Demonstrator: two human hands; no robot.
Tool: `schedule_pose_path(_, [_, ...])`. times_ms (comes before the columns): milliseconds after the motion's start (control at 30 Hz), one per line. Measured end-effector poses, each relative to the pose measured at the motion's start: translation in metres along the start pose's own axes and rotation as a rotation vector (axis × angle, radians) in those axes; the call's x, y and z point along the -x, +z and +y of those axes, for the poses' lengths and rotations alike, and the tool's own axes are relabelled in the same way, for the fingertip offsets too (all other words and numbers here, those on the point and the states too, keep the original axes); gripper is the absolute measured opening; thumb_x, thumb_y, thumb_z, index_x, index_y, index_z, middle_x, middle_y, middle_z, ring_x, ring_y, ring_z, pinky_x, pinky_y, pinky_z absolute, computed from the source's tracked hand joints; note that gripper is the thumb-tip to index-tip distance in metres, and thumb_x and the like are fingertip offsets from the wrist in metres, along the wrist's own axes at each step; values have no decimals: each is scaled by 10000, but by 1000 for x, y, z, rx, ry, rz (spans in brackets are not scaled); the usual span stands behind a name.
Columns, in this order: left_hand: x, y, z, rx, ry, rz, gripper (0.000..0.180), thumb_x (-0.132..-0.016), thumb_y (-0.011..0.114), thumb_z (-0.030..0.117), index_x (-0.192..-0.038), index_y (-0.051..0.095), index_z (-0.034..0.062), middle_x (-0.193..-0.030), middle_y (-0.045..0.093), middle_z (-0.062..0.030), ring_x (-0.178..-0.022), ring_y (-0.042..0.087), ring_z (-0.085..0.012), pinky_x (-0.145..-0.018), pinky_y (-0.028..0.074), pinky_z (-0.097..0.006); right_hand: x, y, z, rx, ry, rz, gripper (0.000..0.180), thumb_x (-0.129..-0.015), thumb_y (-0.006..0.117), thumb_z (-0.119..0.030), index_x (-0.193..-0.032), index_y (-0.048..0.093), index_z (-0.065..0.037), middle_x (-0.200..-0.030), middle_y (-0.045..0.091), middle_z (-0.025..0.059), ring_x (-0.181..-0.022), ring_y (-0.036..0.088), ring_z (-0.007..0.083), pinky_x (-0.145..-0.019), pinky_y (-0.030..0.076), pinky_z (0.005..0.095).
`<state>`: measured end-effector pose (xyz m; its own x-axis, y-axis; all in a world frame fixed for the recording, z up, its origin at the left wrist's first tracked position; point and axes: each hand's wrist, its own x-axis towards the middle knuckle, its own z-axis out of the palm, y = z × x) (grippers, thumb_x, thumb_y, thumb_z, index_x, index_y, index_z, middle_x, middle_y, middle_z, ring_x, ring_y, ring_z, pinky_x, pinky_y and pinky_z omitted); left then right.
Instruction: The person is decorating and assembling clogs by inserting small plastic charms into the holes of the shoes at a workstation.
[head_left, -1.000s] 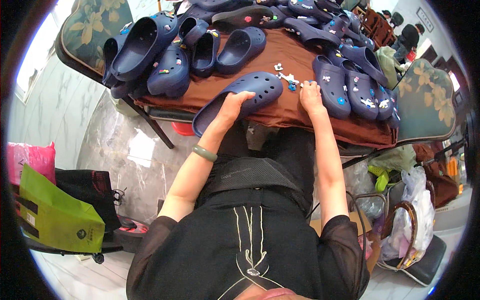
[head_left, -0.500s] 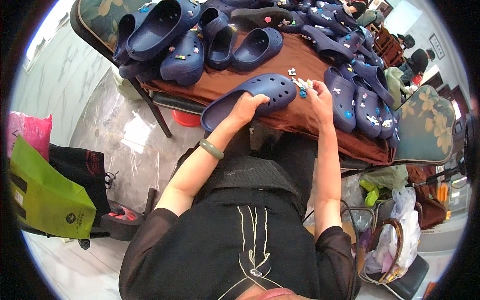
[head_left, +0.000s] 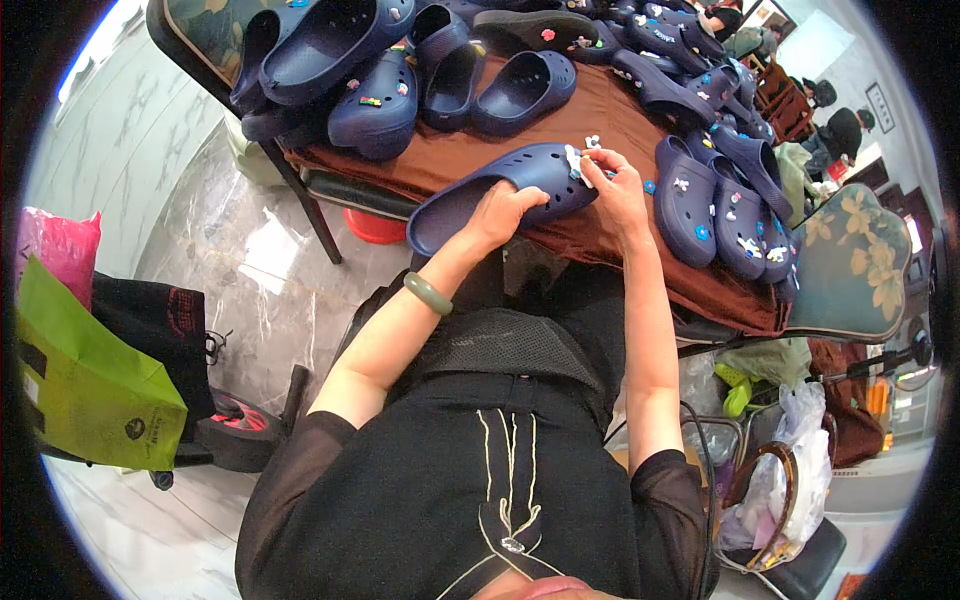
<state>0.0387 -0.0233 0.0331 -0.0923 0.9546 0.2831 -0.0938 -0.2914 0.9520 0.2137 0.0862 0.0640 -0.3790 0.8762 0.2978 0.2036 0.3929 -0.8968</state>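
Observation:
A navy blue foam clog (head_left: 455, 208) with round holes lies along the near edge of the brown-covered table. My left hand (head_left: 503, 215) grips it, fingers inside the opening and thumb on the upper. Over the clog's toe, my right hand (head_left: 615, 190) pinches a small white shoe charm (head_left: 574, 162) against the holed top. Whether the charm's stem sits in a hole is hidden. Beyond the toe lies another small white charm (head_left: 593, 142), and a blue flower charm (head_left: 650, 186) rests to the right of my right hand.
Clogs with charms (head_left: 690, 205) stand in a row at the right. More navy clogs (head_left: 375, 110) are piled at the far left and back. Chairs (head_left: 855, 260) adjoin the table's ends. A red basin (head_left: 375, 226) is below, and a green bag (head_left: 95, 370) hangs at left.
My right hand has moved left from the loose charms to the clog's toe, bringing a white charm with it. My left hand keeps its hold on the clog.

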Motion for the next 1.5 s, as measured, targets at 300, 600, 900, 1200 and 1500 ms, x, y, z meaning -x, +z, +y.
schedule_pose_path(300, [-3, -3, -5, -122, 73, -35, 307, -788, 541, 173, -1001, 594, -40, -951, 624, -74, -903, 555, -167, -851, 421, -305, -34, -16, -12, 202, 130, -355, 342, -844, 663, -303, -1023, 552, -34, -883, 580, 3, -786, 518, 75, -695, 416, 217])
schedule_pose_path(600, [3, 0, 7, -162, 85, -35, 251, -776, 537, 172, -880, 606, -47, -857, 636, -106, -824, 570, -187, -793, 434, -325, -51, -16, -14, 231, 327, -488, 579, -762, 700, -291, -1212, 473, -6, -1057, 595, 121, -950, 539, 180, -830, 424, 306])
schedule_pose_path(900, [-15, -7, -9, -194, 123, -15, 226, -774, 547, 170, -814, 622, -39, -776, 629, -49, -745, 572, -143, -723, 445, -290, -32, 11, -4, 387, 72, -247, 439, -907, 541, -304, -1235, 406, -45, -1044, 578, 123, -977, 529, 186, -857, 415, 319])
schedule_pose_path(1200, [-40, -11, -11, 71, -43, 92, 299, -832, 580, 259, -889, 657, -24, -825, 646, -48, -713, 589, -112, -683, 459, -262, -2, -74, 95, 101, 107, 417, 226, -861, 620, -227, -933, 644, -14, -808, 649, 21, -732, 571, 82, -695, 460, 250])
schedule_pose_path(1500, [-31, -6, 0, 151, -148, 100, 328, -840, 583, 286, -937, 658, -19, -860, 646, -35, -739, 590, -107, -707, 456, -258, -17, -53, 90, 766, 61, 340, 392, -820, 591, -408, -988, 676, -64, -1070, 621, 140, -998, 585, 267, -863, 444, 383])
